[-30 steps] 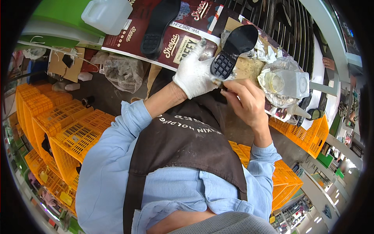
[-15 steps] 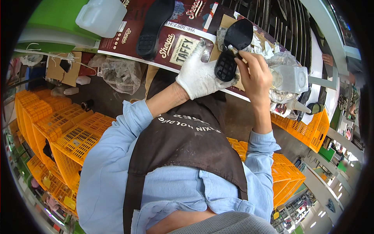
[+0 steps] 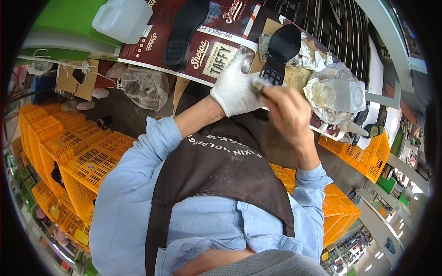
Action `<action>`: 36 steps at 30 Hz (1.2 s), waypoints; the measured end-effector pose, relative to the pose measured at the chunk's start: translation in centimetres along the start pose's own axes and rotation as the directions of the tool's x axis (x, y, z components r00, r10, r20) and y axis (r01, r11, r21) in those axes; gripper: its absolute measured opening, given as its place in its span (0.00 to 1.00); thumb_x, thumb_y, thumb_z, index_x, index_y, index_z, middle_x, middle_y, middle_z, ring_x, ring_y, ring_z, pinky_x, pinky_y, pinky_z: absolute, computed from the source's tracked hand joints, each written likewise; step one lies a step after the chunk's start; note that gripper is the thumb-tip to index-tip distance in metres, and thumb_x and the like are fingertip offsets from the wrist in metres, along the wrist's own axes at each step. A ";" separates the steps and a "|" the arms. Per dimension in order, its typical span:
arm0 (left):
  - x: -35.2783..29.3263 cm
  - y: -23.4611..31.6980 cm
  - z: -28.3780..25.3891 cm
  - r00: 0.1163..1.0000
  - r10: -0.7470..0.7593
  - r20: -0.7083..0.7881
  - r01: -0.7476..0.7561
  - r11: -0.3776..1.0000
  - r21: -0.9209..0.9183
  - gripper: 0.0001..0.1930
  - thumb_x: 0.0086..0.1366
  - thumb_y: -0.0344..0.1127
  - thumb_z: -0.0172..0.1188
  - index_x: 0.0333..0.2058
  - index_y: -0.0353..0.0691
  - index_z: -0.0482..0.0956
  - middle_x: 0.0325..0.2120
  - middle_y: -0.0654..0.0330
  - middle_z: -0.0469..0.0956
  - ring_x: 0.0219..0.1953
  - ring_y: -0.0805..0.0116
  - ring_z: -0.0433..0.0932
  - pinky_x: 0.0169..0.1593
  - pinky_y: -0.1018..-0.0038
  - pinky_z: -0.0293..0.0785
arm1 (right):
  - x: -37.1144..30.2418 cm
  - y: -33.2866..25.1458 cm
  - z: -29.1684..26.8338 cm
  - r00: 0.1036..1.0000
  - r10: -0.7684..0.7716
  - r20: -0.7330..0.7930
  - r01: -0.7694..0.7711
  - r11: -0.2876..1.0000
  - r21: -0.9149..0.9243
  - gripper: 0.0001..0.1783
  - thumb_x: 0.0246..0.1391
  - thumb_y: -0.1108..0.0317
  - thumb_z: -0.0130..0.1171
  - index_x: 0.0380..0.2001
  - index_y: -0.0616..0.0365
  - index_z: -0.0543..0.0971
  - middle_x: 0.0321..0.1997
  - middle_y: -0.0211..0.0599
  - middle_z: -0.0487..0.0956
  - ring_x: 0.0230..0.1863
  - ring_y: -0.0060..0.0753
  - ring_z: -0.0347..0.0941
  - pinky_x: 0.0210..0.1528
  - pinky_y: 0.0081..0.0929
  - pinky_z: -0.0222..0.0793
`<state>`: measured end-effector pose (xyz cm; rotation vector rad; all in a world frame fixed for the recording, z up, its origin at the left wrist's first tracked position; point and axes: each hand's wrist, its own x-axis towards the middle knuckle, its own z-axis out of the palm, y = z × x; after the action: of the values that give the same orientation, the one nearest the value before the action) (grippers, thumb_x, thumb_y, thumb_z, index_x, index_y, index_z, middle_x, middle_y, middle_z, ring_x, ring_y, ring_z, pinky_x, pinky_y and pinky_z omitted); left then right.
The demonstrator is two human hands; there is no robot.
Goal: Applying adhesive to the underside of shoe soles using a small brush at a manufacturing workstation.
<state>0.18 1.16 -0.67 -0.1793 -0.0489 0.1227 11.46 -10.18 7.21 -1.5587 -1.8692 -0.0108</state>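
A black shoe sole (image 3: 283,46) stretches away from me over the table, its ridged heel end nearest. My left hand (image 3: 234,89), in a white work glove with grimy fingertips, grips this sole at the heel, thumb extended beside it. My right hand (image 3: 291,112) is bare and closed, pinching a small pale piece (image 3: 258,86) against the sole's near end. Motion blurs the piece, so its kind cannot be made out. Part of the heel is hidden behind my right fingers. Another black sole (image 3: 184,34) lies on the table to the left.
Printed dark red cardboard (image 3: 159,50) covers the table. At the right stand a translucent plastic container (image 3: 343,95) and a white nozzle bottle (image 3: 357,129), near crumpled white scraps (image 3: 317,60). A white jug (image 3: 122,20) is at the far left. Orange crates (image 3: 92,161) stack beside me.
My right hand has moved down toward me along the sole, to the heel end, with the small piece. The sole's front has shifted slightly right, while my left hand keeps its grip.
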 end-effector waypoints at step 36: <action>-0.2 -0.9 -1.3 0.980 -0.043 -0.195 0.035 0.998 -0.044 0.28 0.74 0.50 0.32 0.62 0.33 0.57 0.59 0.37 0.61 0.55 0.39 0.69 0.58 0.51 0.70 | 0.3 13.8 1.4 0.756 0.538 -0.372 -0.478 0.843 0.248 0.11 0.52 0.71 0.64 0.40 0.63 0.82 0.30 0.33 0.81 0.28 0.20 0.74 0.32 0.20 0.71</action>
<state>0.13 0.04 -1.81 -0.2298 0.1414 0.0641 22.72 -5.47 0.67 -1.7535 -1.0393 0.0198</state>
